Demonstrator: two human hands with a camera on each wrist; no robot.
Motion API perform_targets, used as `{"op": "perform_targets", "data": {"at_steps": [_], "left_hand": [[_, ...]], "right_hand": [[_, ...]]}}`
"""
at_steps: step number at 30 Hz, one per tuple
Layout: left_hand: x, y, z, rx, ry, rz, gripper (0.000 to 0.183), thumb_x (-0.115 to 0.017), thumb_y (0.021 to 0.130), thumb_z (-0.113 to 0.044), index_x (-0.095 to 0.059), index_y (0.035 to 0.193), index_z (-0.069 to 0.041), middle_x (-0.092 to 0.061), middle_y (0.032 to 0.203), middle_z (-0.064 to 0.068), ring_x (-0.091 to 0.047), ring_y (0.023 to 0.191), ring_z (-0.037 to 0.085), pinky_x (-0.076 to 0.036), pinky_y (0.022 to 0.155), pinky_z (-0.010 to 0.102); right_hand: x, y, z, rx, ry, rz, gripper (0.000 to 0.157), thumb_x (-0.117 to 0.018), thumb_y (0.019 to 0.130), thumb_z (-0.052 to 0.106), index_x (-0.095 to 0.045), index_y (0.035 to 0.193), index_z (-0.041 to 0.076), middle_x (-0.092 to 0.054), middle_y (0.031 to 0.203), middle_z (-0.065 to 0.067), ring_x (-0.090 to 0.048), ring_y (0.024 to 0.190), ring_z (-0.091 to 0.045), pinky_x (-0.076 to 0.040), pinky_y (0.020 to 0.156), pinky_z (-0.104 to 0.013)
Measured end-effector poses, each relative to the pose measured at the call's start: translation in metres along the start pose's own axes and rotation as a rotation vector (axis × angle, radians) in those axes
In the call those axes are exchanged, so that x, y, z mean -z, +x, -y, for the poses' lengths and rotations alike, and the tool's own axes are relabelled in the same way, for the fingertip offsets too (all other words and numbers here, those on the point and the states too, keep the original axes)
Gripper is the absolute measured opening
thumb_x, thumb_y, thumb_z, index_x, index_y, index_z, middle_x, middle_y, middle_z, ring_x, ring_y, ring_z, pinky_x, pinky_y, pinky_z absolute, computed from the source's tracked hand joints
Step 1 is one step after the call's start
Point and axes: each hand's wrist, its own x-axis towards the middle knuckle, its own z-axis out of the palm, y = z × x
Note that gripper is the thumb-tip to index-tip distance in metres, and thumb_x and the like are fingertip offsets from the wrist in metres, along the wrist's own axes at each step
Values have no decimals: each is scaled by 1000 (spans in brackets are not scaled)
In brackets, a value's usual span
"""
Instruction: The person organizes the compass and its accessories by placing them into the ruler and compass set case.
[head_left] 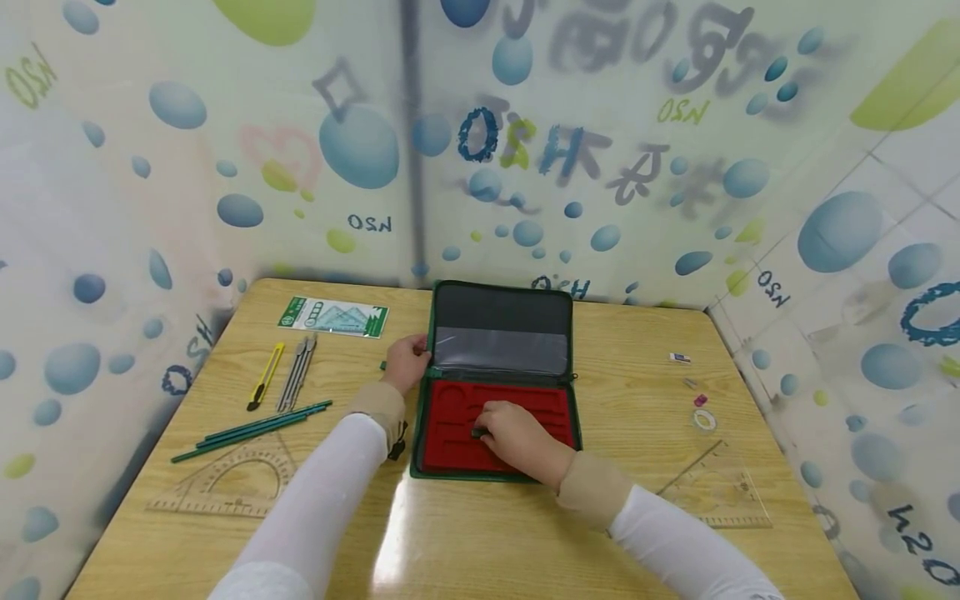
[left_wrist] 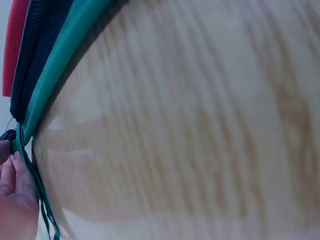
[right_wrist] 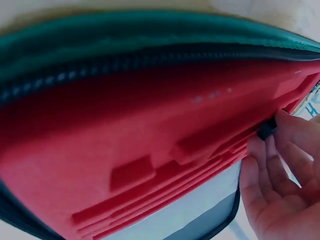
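Note:
An open green zip case [head_left: 501, 477] lies on the table with its lid raised toward the wall. Its red moulded tray [head_left: 457, 454] has shaped recesses, with no tool visible in them. My right hand [head_left: 517, 437] is over the tray, pinching a small dark object [right_wrist: 267, 129] between thumb and fingertips; its kind cannot be made out. At the case's left edge, near the hinge, my left hand [head_left: 407, 362] pinches the green edging or strap [left_wrist: 20, 142]. The black lid lining has a clear pocket [head_left: 501, 350].
On the left are a set-square packet [head_left: 333, 317], a yellow cutter [head_left: 266, 377], metal compasses [head_left: 297, 372], green pencils [head_left: 251, 429] and a clear set square [head_left: 232, 483]. At right lie an eraser [head_left: 679, 358], a pink sharpener-like piece [head_left: 701, 401], a tape roll [head_left: 705, 419] and another set square [head_left: 716, 492].

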Motion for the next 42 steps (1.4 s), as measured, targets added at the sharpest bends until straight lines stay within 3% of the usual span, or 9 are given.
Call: {"op": "perform_targets", "data": {"at_steps": [7, 21, 29, 32, 33, 36, 42], "left_hand": [[-1, 2, 1, -5, -1, -12, 36, -57, 88, 1, -58, 124, 7, -63, 109, 25, -59, 103, 35, -49, 89, 44], [-1, 1, 2, 28, -8, 3, 35, -55, 90, 1, -57, 125, 6, -63, 109, 24, -59, 104, 34, -49, 89, 43], [-8, 15, 24, -40, -52, -17, 32, -60, 87, -4, -64, 117, 2, -67, 98, 17, -62, 93, 27, -52, 80, 36], [-7, 12, 20, -37, -54, -14, 33, -60, 87, -3, -63, 119, 4, -66, 101, 20, -62, 95, 30, -52, 82, 38], [-3, 7, 11, -4, -36, 2, 34, -58, 88, 0, -60, 121, 6, -65, 105, 23, -61, 100, 34, -50, 86, 43], [-2, 2, 4, -7, -9, -4, 34, -56, 89, 1, -58, 122, 9, -64, 107, 25, -60, 102, 35, -50, 88, 44], [-2, 2, 2, 6, 6, -10, 34, -56, 89, 0, -59, 122, 6, -64, 108, 24, -60, 103, 33, -49, 88, 43]], "right_hand": [[0, 1, 3, 33, -35, -15, 16, -73, 81, 7, -67, 93, 16, -63, 88, 2, -62, 84, -13, -53, 74, -23], [-4, -2, -2, 99, -33, -27, 10, -71, 84, 10, -74, 90, 17, -62, 87, 3, -59, 84, -10, -51, 75, -20], [-8, -5, -10, 128, -33, -28, 11, -70, 85, 13, -75, 94, 17, -60, 90, 4, -58, 85, -8, -51, 76, -18], [-9, -7, -11, 163, -51, -35, 13, -68, 86, 13, -76, 97, 15, -60, 90, 3, -58, 85, -8, -51, 76, -17], [-10, -7, -11, 175, -62, -39, 13, -68, 87, 13, -76, 97, 14, -60, 91, 3, -59, 85, -8, -51, 76, -17], [-11, -8, -10, 199, -95, -51, 14, -66, 88, 13, -76, 99, 13, -60, 91, 2, -59, 85, -8, -51, 76, -17], [-12, -9, -10, 212, -125, -57, 16, -64, 89, 11, -75, 101, 13, -60, 93, 2, -60, 87, -8, -52, 77, -18]]}}
